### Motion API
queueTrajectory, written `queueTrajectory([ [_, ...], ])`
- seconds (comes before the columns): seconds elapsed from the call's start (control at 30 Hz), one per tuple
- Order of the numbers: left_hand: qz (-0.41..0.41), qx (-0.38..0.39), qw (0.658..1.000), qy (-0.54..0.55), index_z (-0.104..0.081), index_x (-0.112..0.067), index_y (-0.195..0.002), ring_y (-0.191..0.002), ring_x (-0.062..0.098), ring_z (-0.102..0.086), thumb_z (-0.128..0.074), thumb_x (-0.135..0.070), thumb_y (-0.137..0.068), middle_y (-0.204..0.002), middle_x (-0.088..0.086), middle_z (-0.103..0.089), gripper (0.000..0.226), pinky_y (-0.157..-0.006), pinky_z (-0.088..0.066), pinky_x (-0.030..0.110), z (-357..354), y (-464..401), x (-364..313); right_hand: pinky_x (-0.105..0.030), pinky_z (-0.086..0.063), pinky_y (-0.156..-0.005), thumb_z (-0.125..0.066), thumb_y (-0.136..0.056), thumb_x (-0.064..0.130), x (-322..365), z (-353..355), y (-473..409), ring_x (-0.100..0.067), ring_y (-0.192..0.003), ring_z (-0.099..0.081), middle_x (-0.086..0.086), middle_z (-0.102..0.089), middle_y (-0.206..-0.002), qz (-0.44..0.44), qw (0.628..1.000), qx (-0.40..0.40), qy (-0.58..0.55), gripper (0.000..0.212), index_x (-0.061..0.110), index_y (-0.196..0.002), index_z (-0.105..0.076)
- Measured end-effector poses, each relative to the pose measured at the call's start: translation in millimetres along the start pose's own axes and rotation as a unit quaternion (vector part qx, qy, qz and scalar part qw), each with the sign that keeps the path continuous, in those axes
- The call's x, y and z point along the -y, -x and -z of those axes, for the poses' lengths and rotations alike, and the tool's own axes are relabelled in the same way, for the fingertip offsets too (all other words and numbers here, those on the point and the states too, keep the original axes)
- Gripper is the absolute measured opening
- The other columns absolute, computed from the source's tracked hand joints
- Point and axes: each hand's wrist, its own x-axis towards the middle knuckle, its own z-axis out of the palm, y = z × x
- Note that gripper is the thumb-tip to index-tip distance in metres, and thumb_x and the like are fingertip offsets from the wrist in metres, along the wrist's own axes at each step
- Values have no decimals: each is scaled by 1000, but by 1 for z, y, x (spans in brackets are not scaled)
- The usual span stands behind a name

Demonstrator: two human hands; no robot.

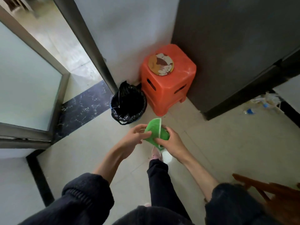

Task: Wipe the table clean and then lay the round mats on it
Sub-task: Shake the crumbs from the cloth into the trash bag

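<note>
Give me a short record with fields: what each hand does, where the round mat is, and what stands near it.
left hand: pinches the green cloth
right hand: grips the same cloth
round mat: lies flat on the orange stool, untouched
bin: black-lined, on the floor beside the stool
table: not in view

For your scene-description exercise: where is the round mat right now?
In the head view, the round mat lies flat on top of the orange plastic stool in the corner, right of the black-lined bin.
</note>
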Motion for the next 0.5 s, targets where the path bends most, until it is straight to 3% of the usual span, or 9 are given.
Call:
queueTrajectory([
  [0.13,24,-72,996,-51,-63,-15,-106,-78,11,-52,-52,-14,-92,-95,1,-64,18,-65,-36,23,42,-92,-19,-30,-48,-71,-72,-73,15,15,15,-107,-18,-87,-59,-1,-60,-95,-49,995,-56,70,44,12,-111,-51],
  [0.2,58,-117,991,-41,-60,-15,-103,-76,13,-53,-49,-10,-92,-95,4,-65,17,-64,-38,23,71,-139,-10,-28,-45,-67,-74,-72,19,12,15,-161,-19,-82,-58,-2,-61,-90,-67,991,-70,91,37,11,-103,-56],
  [0.4,184,-192,964,-15,-55,-6,-117,-73,19,-52,-46,-4,-91,-90,9,-56,27,-64,-42,28,141,-273,84,-37,-50,-79,-75,-70,22,-39,-21,-303,-24,-87,-63,-7,-69,-91,-83,987,-111,78,27,13,-93,-65],
  [0.5,241,-218,946,4,-55,-7,-107,-83,24,-49,-50,-15,-92,-85,8,-51,18,-73,-43,33,163,-346,142,-40,-51,-80,-73,-70,18,-86,-45,-369,-24,-85,-64,-6,-70,-89,-82,986,-134,49,20,18,-88,-66],
])
